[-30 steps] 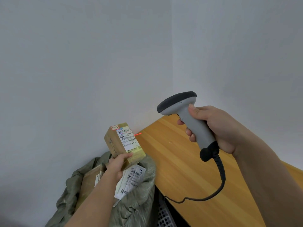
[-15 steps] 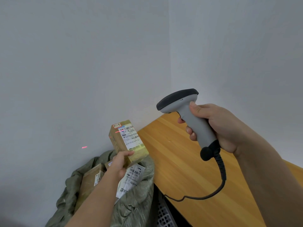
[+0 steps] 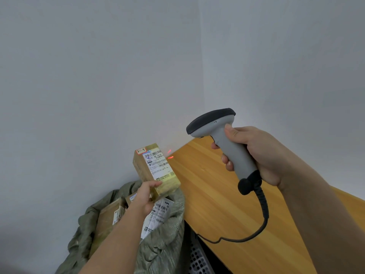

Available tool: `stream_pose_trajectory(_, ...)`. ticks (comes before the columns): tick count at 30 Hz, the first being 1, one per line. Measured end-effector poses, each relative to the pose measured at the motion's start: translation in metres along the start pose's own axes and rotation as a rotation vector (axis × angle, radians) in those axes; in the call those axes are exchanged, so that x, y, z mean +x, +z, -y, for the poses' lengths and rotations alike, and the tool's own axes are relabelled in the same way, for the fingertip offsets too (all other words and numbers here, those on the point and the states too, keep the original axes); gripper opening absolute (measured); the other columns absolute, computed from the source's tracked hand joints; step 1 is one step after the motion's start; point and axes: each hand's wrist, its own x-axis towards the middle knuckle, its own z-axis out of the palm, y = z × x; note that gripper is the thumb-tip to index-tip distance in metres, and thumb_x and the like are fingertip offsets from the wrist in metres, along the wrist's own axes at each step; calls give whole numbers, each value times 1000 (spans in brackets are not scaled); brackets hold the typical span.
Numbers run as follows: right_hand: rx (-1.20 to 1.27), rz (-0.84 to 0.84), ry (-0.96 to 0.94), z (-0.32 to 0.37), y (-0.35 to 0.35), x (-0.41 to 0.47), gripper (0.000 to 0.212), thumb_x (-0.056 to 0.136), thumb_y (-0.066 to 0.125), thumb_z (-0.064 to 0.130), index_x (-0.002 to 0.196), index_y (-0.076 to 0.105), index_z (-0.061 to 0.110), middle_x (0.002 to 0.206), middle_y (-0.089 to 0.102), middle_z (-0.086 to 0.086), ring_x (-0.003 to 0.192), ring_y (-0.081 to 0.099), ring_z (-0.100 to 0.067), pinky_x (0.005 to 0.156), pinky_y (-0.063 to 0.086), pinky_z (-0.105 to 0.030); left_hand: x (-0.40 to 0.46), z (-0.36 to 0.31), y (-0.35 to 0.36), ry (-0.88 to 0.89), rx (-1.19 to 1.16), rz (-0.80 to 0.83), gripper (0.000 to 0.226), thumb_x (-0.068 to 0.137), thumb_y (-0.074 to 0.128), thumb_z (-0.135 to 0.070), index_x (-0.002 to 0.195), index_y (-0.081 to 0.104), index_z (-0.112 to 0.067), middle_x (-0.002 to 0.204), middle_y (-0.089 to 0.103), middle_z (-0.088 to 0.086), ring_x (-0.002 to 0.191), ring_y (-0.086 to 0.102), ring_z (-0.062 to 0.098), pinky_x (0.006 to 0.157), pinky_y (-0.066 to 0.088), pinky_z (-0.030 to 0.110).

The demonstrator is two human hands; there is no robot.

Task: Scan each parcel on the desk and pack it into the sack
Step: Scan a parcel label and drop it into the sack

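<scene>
Laser glint (image 3: 170, 157) now off parcel (image 3: 156, 171)

— Where is there room to pass?
— Over the desk (image 3: 227, 194): the wooden top between the two arms lies bare, with open air above it up to the wall corner.
— What blocks the way?
— On the right, the right hand (image 3: 258, 153) grips the scanner (image 3: 223, 143), and its cable (image 3: 256, 224) loops down across the desk edge. On the left, the left hand (image 3: 145, 196) holds a taped box (image 3: 156, 169) just above the sack (image 3: 162, 244).
— And the sack's mouth?
— Crowded: a brown parcel (image 3: 107, 218) and a white-labelled parcel (image 3: 158, 216) fill it, touching each other. A perforated crate (image 3: 197, 260) sits between sack and desk.
</scene>
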Motion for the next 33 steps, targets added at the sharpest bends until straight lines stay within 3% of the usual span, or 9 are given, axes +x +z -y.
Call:
stream_pose_trajectory(3,-10,-6,-6,0,0,-2,45,101,47,39,108,64,-3,87,61,-20,64,55,-22,58,52,-31,1,2,0,3,15,-10,32,83,56,9,112,57,-5,100,62,13,90,62,29,97,51,49)
stream_pose_trajectory(7,-33,-8,-5,1,-1,-5,47,100,48,40,107,63,-3,77,61,-16,61,55,-21,57,51,-30,-1,3,0,-5,41,-20,24,84,56,6,102,59,-9,99,65,11,86,63,26,71,58,38)
stream_pose_trajectory(13,-52,-13,-13,2,-2,-11,47,100,48,40,106,63,-4,73,60,-14,59,55,-20,55,51,-28,-1,6,-6,-32,91,-46,27,77,63,1,101,60,-11,107,67,12,101,63,32,100,48,49)
stream_pose_trajectory(16,-57,-27,-18,2,-4,-14,48,100,47,41,107,63,-4,74,60,-15,60,55,-21,57,51,-30,-6,7,-7,-41,96,-54,25,79,61,2,99,59,-12,105,67,12,100,63,33,103,46,49)
stream_pose_trajectory(25,-40,10,13,-1,-8,-13,48,100,47,41,105,64,-3,77,61,-16,60,55,-20,56,52,-29,-9,19,-5,-7,45,-82,31,79,61,4,104,60,-14,108,67,9,100,63,31,97,50,48)
stream_pose_trajectory(30,-22,30,45,-8,-4,-4,48,100,47,40,110,62,-5,78,60,-16,59,55,-18,53,51,-27,-19,29,-11,11,-9,-100,36,82,58,4,114,60,-11,103,66,7,94,60,24,72,52,34)
stream_pose_trajectory(33,-22,58,83,-14,2,0,49,100,47,41,109,61,-5,72,59,-13,55,54,-17,50,51,-25,-26,36,-19,-4,-40,-102,32,84,56,3,111,61,-13,99,65,6,91,56,22,74,49,32)
